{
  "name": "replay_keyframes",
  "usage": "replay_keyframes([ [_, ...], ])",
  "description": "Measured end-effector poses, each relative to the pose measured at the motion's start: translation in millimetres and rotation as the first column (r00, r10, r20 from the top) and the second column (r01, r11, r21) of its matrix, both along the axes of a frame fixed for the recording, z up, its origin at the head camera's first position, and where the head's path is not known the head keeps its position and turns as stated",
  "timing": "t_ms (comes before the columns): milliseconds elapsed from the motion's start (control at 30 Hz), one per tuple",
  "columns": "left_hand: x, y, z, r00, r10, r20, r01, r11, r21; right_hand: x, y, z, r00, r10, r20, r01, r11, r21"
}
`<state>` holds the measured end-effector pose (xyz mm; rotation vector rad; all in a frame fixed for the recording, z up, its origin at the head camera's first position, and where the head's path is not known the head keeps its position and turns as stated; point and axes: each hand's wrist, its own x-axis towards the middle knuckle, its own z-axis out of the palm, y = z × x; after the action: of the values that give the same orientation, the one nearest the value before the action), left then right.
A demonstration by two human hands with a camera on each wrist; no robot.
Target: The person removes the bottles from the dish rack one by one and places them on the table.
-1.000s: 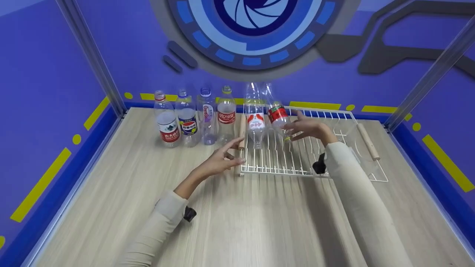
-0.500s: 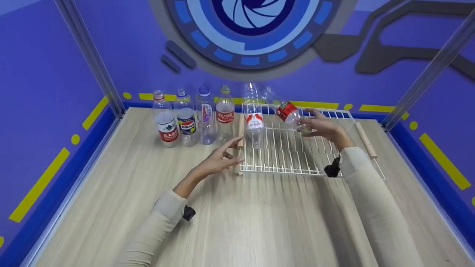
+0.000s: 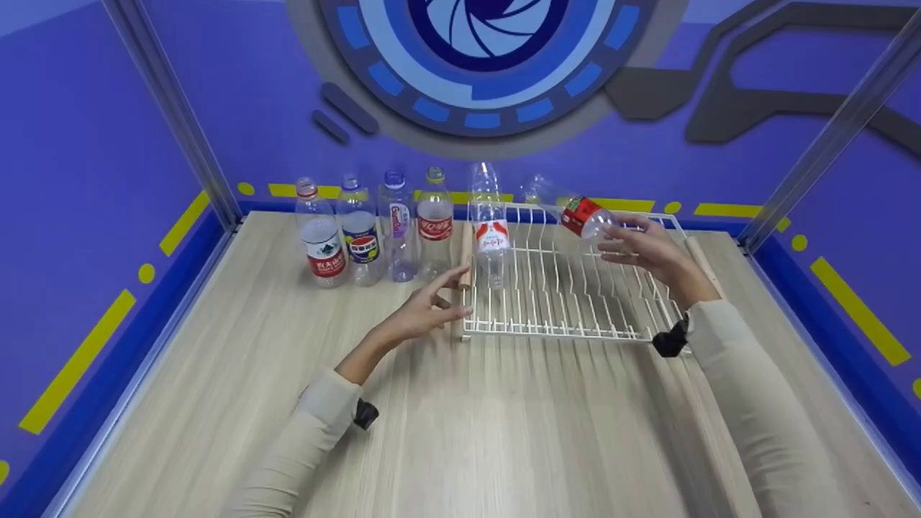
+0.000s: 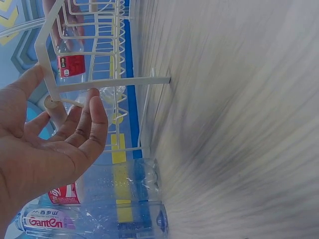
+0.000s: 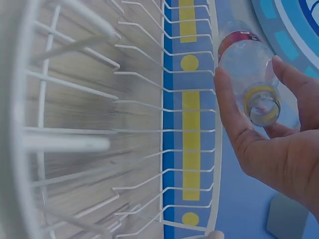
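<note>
In the head view my right hand [image 3: 644, 252] holds an uncapped clear plastic bottle [image 3: 586, 217] with a red label. The bottle tilts over the rack, its base up and away to the left. Its yellow-ringed neck [image 5: 262, 103] lies between my thumb and fingers in the right wrist view. My left hand [image 3: 417, 313] is at the left end of the white wire rack [image 3: 554, 332]. Thumb and curled fingers lie about its front corner and wooden handle [image 4: 56, 110]. Another bottle [image 3: 493, 236], labelled white and red, stands neck-down in the rack's left part.
Several empty bottles stand upright in a row left of the rack: one with a red-and-white label [image 3: 325, 252], one blue-labelled [image 3: 362, 244], a slim purple-tinted one [image 3: 399, 230] and a red-labelled one [image 3: 435, 229]. Blue walls [image 3: 237, 86] enclose the wood-grain table [image 3: 460, 432].
My right hand has moved right along the rack with the red-labelled bottle, which tilts more now. The left hand stays at the rack's left end.
</note>
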<state>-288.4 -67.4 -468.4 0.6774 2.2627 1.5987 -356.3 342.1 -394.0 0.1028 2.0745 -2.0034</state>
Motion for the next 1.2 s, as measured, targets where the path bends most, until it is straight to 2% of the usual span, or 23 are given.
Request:
replay_keyframes([
  [167,-0.2,0.3,-1.5,1.000,0.001,0.008,-0.001,1.000,0.010,8.7,8,1.2,0.998,-0.059,-0.016,0.055,0.987,-0.153],
  [433,1.0,-2.0,-0.6,1.000,0.007,-0.003,-0.007,1.000,-0.001,21.6,12,-0.2,0.997,-0.068,-0.032,0.055,0.949,-0.312],
  [567,1.3,-2.1,-0.8,1.000,0.008,0.003,-0.008,1.000,0.000,27.2,14,-3.5,0.994,-0.067,-0.091,0.024,0.914,-0.404],
  [700,0.7,-1.6,-1.5,1.000,0.008,0.007,-0.008,1.000,0.004,33.0,17,-7.6,0.981,-0.078,-0.178,-0.015,0.882,-0.471],
  [833,-0.5,-1.2,-3.0,1.000,0.003,0.002,-0.003,1.000,0.013,38.2,20,-10.1,0.967,-0.055,-0.247,-0.070,0.879,-0.471],
  [1000,-2.1,-1.2,-5.0,1.000,-0.010,-0.002,0.010,1.000,0.020,44.9,19,-11.0,0.952,0.037,-0.305,-0.157,0.912,-0.378],
  [1200,-4.7,-2.3,-6.0,1.000,-0.018,-0.007,0.018,0.999,0.033,53.1,11,-10.2,0.937,0.157,-0.310,-0.241,0.937,-0.252],
])
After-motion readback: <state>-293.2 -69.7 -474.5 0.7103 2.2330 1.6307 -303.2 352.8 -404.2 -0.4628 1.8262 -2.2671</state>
